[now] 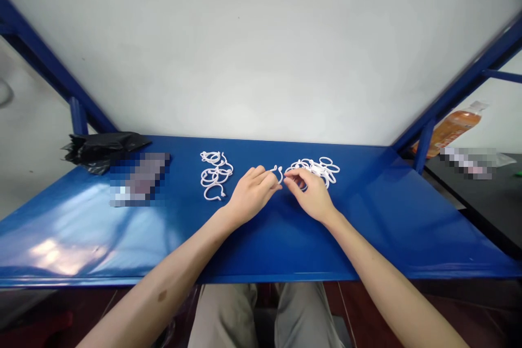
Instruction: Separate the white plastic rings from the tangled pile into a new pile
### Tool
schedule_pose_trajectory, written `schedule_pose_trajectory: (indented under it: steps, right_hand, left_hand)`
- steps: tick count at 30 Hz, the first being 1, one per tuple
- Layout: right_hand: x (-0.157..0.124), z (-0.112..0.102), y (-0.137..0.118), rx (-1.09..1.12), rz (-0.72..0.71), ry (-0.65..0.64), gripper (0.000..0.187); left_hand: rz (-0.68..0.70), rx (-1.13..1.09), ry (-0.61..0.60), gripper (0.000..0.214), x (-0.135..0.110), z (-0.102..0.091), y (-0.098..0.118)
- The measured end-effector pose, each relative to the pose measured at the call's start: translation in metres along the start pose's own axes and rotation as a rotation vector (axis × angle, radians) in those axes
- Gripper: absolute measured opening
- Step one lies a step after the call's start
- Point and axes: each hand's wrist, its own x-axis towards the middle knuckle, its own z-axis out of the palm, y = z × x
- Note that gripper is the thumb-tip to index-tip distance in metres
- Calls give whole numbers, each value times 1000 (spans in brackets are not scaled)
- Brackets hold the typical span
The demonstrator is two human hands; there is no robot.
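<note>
One white ring [281,176] is between the hands, its curve bulging rightward from the left hand [253,190], whose grip pinches it. The right hand [309,190] is just beside that curve, fingers bent, its grip's hold impossible to tell. Beyond, the right pile [317,167] borders the right hand; the left pile [218,174] lies apart on the blue surface [285,250].

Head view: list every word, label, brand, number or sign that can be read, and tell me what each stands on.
No text can be read anywhere.
Clear plastic bottle of orange drink: any lettering is too small and blurred to read.
Flat dark rectangular object on the glossy blue tabletop: pixelated, so any text is hidden.
Pale pixelated item beside the bottle: likewise hidden.
Thin white looped rings: no markings visible.
</note>
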Motion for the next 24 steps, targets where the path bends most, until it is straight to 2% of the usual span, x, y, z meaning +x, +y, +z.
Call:
schedule_pose_trajectory:
  steps: [2, 5, 8, 10, 12, 14, 18, 24]
  right_hand:
    - [-2, 6, -5, 166, 85, -54, 17]
    - [-2, 12, -5, 321, 154, -45, 18]
    - [-1, 14, -2, 341, 177, 47, 19]
    - [-1, 12, -2, 274, 173, 95, 17]
    - [-2, 11, -2, 179, 133, 93, 13]
    - [-3, 10, -3, 97, 60, 63, 10]
    - [-7, 13, -2, -39, -89, 63, 15]
    - [-12, 17, 1, -152, -280, 90, 18]
  left_hand:
    - [40, 35, 8, 31, 2, 2, 2]
    - [66, 44, 12, 29, 3, 4, 4]
    - [33, 7, 61, 21, 2, 4, 5]
    - [-56, -11, 149, 14, 2, 5, 6]
    - [-168, -22, 200, 15, 1, 6, 5]
    - [-230, -42, 142, 18, 1, 8, 4]
    - [-266, -103, -47, 23, 2, 10, 5]
    - [-247, -132, -43, 26, -6, 9, 8]
